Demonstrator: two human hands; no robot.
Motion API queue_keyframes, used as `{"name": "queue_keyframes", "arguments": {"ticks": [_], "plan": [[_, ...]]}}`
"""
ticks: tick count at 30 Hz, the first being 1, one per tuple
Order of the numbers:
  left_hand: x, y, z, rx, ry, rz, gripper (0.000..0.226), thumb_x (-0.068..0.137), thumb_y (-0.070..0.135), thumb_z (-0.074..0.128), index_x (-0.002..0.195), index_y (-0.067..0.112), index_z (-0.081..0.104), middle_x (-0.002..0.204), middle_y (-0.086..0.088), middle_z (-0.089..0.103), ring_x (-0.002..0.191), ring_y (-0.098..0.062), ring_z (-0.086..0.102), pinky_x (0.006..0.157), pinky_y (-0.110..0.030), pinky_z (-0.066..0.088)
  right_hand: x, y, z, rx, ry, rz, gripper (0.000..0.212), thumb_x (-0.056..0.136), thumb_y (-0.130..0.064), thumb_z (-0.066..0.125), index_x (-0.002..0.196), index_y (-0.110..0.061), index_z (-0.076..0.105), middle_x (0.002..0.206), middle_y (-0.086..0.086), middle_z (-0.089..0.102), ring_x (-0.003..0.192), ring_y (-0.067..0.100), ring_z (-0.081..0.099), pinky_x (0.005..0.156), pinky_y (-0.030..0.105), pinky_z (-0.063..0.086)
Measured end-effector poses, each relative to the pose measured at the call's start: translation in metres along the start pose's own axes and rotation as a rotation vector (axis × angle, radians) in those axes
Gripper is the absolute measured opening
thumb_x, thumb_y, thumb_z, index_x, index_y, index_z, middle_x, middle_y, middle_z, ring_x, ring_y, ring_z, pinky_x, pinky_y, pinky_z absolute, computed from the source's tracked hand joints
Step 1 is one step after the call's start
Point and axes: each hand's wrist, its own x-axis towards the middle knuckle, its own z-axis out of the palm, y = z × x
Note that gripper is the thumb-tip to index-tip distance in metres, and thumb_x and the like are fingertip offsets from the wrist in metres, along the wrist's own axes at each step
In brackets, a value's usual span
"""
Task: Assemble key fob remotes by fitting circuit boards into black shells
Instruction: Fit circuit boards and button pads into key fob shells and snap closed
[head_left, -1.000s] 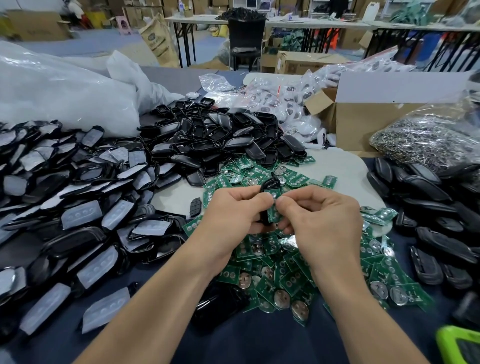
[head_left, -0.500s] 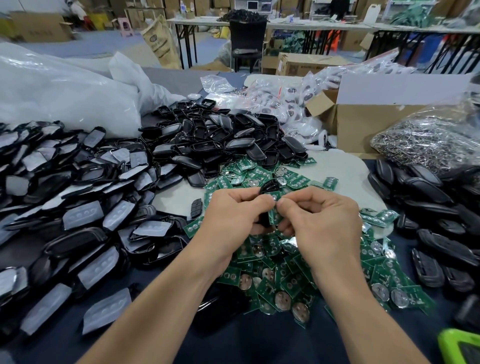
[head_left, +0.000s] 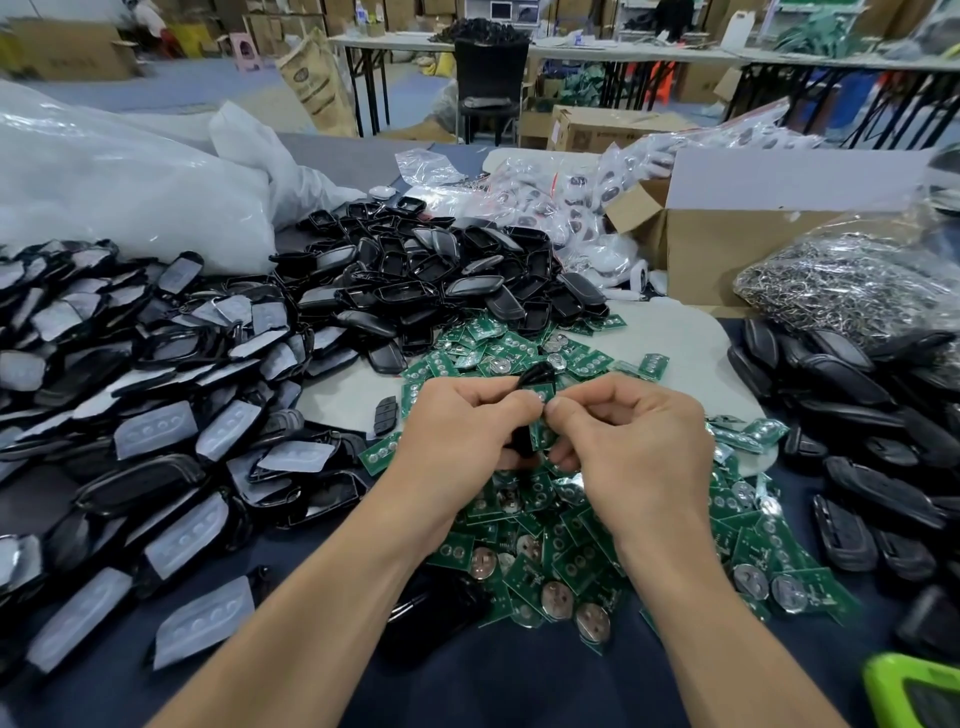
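Observation:
My left hand (head_left: 462, 436) grips a black shell (head_left: 535, 375) held upright over the table's middle; only its top tip and a bit of its lower part show between my hands. My right hand (head_left: 631, 441) pinches a green circuit board (head_left: 543, 434) against that shell with thumb and curled fingers. Both hands touch at the fingertips. Below and around them spreads a heap of green circuit boards (head_left: 561, 545) with round coin cells.
A pile of empty black shells (head_left: 431, 275) lies behind the boards. Shells with grey button pads (head_left: 156, 415) fill the left. More black shell halves (head_left: 857, 415) lie at right, below a bag of metal rings (head_left: 852, 291) and a cardboard box (head_left: 727, 244). A green object (head_left: 914, 696) sits at bottom right.
Both hands stay together over the board heap, holding the same shell and board. My fingers have shifted only slightly; nothing was picked up or let go.

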Motion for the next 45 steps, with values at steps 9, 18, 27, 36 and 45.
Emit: {"name": "queue_keyframes", "arguments": {"ticks": [9, 18, 27, 36, 45], "plan": [[-0.004, 0.002, 0.001, 0.151, 0.036, 0.117, 0.013, 0.086, 0.031, 0.074, 0.083, 0.023, 0.083, 0.08, -0.033, 0.069, 0.065, -0.025, 0.056, 0.065, -0.052, 0.059, 0.0, 0.002, 0.002, -0.001, 0.04, 0.088, 0.013, 0.078, -0.019, 0.084, 0.067, -0.025, 0.078, 0.052, -0.004, 0.069, 0.045, 0.011, 0.068, 0.052, 0.031, 0.055], [0.001, -0.001, 0.0, 0.176, 0.091, 0.155, 0.032, 0.084, 0.035, 0.07, 0.072, 0.006, 0.075, 0.065, -0.033, 0.056, 0.059, -0.021, 0.044, 0.056, -0.057, 0.054, -0.002, 0.0, 0.002, -0.08, 0.074, 0.084, 0.018, 0.074, -0.035, 0.088, 0.065, -0.026, 0.075, 0.053, -0.012, 0.07, 0.046, 0.007, 0.068, 0.046, 0.027, 0.057], [-0.001, 0.007, 0.001, -0.05, 0.159, 0.063, 0.019, 0.086, 0.03, 0.074, 0.076, 0.016, 0.081, 0.078, -0.021, 0.067, 0.076, -0.021, 0.059, 0.086, -0.055, 0.059, -0.003, 0.004, 0.008, 0.182, -0.129, 0.134, 0.004, 0.089, -0.027, 0.079, 0.089, -0.027, 0.075, 0.069, 0.001, 0.077, 0.057, 0.02, 0.073, 0.055, 0.029, 0.056], [0.0, 0.008, -0.012, 0.041, 0.148, 0.1, 0.014, 0.08, 0.026, 0.085, 0.093, 0.023, 0.084, 0.082, 0.003, 0.08, 0.074, -0.007, 0.072, 0.071, -0.031, 0.059, 0.002, 0.006, 0.002, 0.201, -0.086, 0.042, 0.02, 0.082, -0.017, 0.084, 0.085, -0.036, 0.079, 0.059, -0.001, 0.071, 0.046, 0.011, 0.059, 0.051, 0.019, 0.046], [-0.001, 0.01, -0.009, -0.01, 0.163, 0.103, 0.02, 0.087, 0.005, 0.077, 0.071, 0.014, 0.082, 0.068, -0.007, 0.076, 0.057, -0.015, 0.065, 0.058, -0.021, 0.055, 0.0, 0.008, 0.004, 0.193, -0.183, 0.037, 0.011, 0.077, -0.031, 0.078, 0.087, -0.027, 0.076, 0.067, 0.001, 0.073, 0.057, 0.013, 0.066, 0.058, 0.029, 0.051]]}}
